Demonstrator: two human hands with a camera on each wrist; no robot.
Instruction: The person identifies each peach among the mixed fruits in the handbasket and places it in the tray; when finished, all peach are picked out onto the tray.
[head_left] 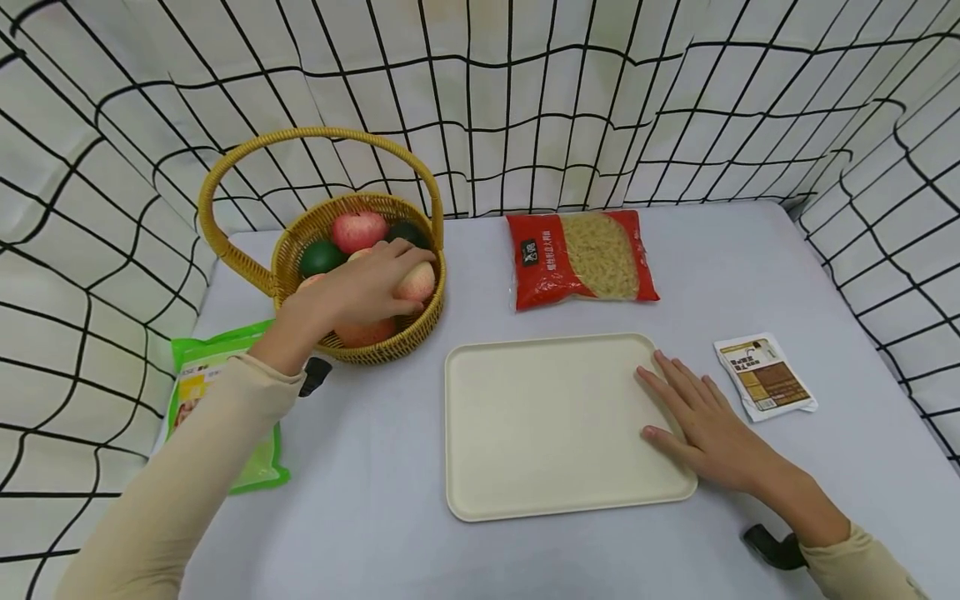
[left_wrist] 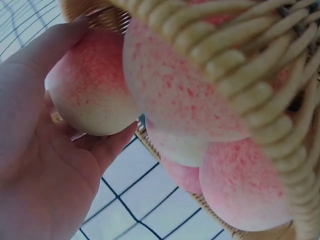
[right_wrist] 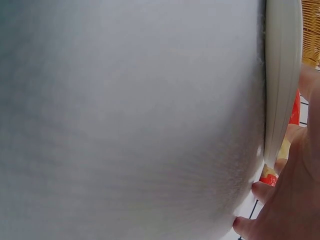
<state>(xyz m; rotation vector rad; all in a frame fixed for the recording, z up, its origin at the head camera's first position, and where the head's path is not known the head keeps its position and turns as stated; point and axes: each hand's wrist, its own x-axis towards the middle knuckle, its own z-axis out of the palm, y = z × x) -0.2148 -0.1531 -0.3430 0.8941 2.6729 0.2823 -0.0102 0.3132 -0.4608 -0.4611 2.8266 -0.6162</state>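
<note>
My left hand (head_left: 367,287) reaches into a yellow wicker basket (head_left: 408,337) and grips a pink-and-cream peach (left_wrist: 95,82), thumb on one side and fingers on the other. Beside that peach lie several more peaches (left_wrist: 185,90), close to the woven rim. A red apple-like fruit (head_left: 359,231) and a dark green round item (head_left: 322,259) sit further back in the basket. Over the right edge of a cream rectangular tray (head_left: 555,433) my right hand (head_left: 701,429) rests with its fingers spread and straight. Nothing lies on the tray.
A red bag of pasta (head_left: 585,258) lies behind the tray. To the right is a small white-and-brown packet (head_left: 765,377). A green bag (head_left: 262,458) lies partly under my left arm. Black wire grid (head_left: 510,108) surrounds the white table.
</note>
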